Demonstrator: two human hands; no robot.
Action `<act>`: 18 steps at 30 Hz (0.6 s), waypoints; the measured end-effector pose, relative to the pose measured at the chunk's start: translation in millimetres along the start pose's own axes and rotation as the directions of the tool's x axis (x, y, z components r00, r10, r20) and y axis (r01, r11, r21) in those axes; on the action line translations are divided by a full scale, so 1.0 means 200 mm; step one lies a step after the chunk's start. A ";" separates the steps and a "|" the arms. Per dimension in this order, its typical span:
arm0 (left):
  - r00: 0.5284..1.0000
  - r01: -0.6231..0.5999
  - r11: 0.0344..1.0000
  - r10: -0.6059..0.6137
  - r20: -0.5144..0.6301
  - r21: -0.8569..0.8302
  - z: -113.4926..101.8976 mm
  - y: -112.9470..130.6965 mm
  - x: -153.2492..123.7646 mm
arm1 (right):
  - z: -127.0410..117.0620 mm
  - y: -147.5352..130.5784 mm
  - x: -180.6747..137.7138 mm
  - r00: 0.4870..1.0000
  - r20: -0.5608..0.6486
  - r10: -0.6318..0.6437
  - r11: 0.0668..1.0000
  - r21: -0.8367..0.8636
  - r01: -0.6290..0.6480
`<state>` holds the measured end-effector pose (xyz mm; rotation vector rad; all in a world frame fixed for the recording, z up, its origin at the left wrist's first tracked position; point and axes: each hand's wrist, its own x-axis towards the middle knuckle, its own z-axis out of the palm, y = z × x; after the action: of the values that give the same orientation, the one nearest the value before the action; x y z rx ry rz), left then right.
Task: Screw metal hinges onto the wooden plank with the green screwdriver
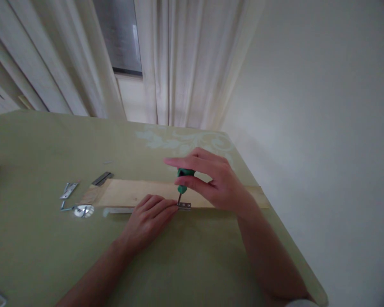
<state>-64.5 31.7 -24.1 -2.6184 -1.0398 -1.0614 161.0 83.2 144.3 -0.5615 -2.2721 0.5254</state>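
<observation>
My right hand (pixel 216 179) is closed around the green handle of a screwdriver (pixel 182 189), its index finger stretched out over the top. The shaft points down, its tip at the left end of a small metal hinge (pixel 186 206) with holes. That hinge sits at the near edge of a long pale wooden board (pixel 121 192), which lies flat. From the left, my left hand (pixel 150 215) rests on the board's near edge, fingers together, the fingertips pinching at the hinge's left end beside the screwdriver tip. Those fingertips partly hide what they hold.
A dark hinge (pixel 102 178) lies by the board's far left corner. Farther left are a silver hinge (pixel 69 190), a bent metal rod (pixel 64 207) and a shiny round dish (pixel 83 211) with small pieces. The green table (pixel 51 251) ends close to a wall on the right.
</observation>
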 end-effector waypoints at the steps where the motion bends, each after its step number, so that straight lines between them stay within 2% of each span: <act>1: 1.000 0.001 1.000 -0.001 0.002 0.001 0.00 0.00 0.00 | 0.00 0.00 0.00 1.000 -0.030 -0.004 1.000 -0.024 0.003; 3: 1.000 -0.006 1.000 0.006 -0.011 -0.001 0.01 0.00 -0.01 | 0.00 0.00 0.00 0.999 -0.031 -0.031 0.999 -0.021 0.030; 7: 0.999 -0.023 1.000 0.023 -0.032 0.002 0.02 0.00 -0.01 | -0.01 0.00 0.00 0.994 0.058 -0.092 0.993 0.077 0.087; 12: 0.998 -0.055 0.998 0.056 -0.013 0.034 -0.01 0.01 0.01 | -0.01 0.00 0.01 0.997 -0.036 -0.066 0.997 0.029 0.067; 16: 0.997 -0.072 0.997 0.072 0.001 0.032 -0.03 0.02 0.02 | -0.03 -0.01 0.01 0.997 0.053 -0.063 0.995 0.076 0.059; 18: 0.997 -0.072 0.997 0.072 0.006 0.031 -0.03 0.02 0.02 | -0.04 -0.01 0.00 0.996 0.060 -0.064 0.996 0.070 0.060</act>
<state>-64.0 29.4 -15.9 -2.6137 -0.9474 -1.0158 165.8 82.4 150.4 -0.4446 -2.3132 0.5951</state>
